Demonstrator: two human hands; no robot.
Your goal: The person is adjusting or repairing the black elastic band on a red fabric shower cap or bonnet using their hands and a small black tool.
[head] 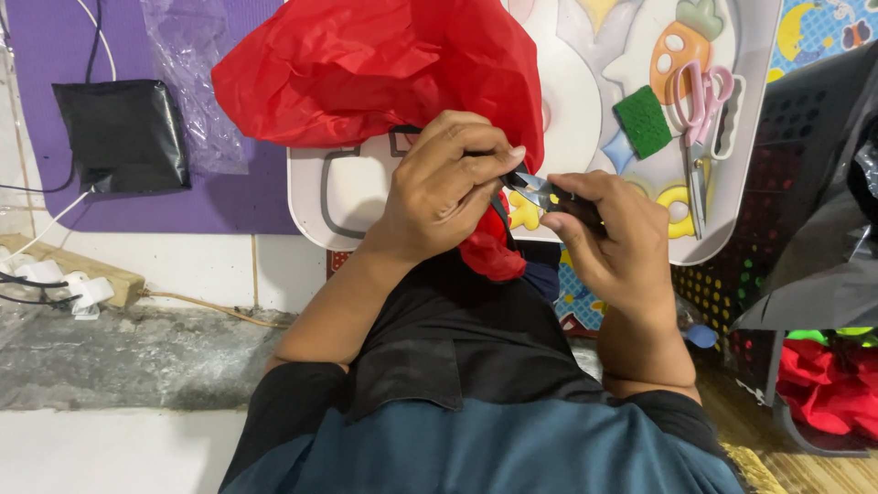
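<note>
Over the white table (357,197): left hand (444,187) pinching red plastic sheet (375,69), right hand (613,242) gripping small black tool (553,197), likely working the gathered end.

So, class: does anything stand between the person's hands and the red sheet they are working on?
Nothing visible does. The left hand already pinches the red sheet, and the right hand holds a small dark tool against it.

Left hand (444,187) pinches a crumpled red tissue-paper sheet (366,69) over the white plastic tabletop (352,197); fingers closed on the gathered paper. Right hand (608,242) grips a small dark tool (549,195), its tip touching the left fingers (498,155). Pink-handled scissors (700,137) lie just beside a green square sponge (642,121). Black plastic pouch (119,135) rests on purple mat (55,46), well apart.
</note>
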